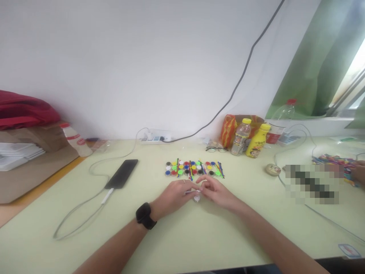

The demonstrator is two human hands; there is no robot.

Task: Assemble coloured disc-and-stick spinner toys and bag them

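Observation:
My left hand (175, 196) and my right hand (218, 193) meet above the table, fingertips pinched together. Between them is a thin white strip (189, 192), its kind too small to make out. Just under the fingertips shows a small white round piece (196, 198); whether it touches my fingers I cannot tell. Beyond my hands lie rows of small coloured round pieces (173, 172) in black, white, red, blue, yellow and green. Thin coloured strips (191, 169) lie in bunches between those rows.
A black phone (122, 174) on a white cable lies left. Eyeglasses (216, 149), a clear bottle (241, 137) and a yellow bottle (258, 141) stand behind. At right are a round tin (273, 169), a colourful pile (336, 161) and another person's hand (357, 171).

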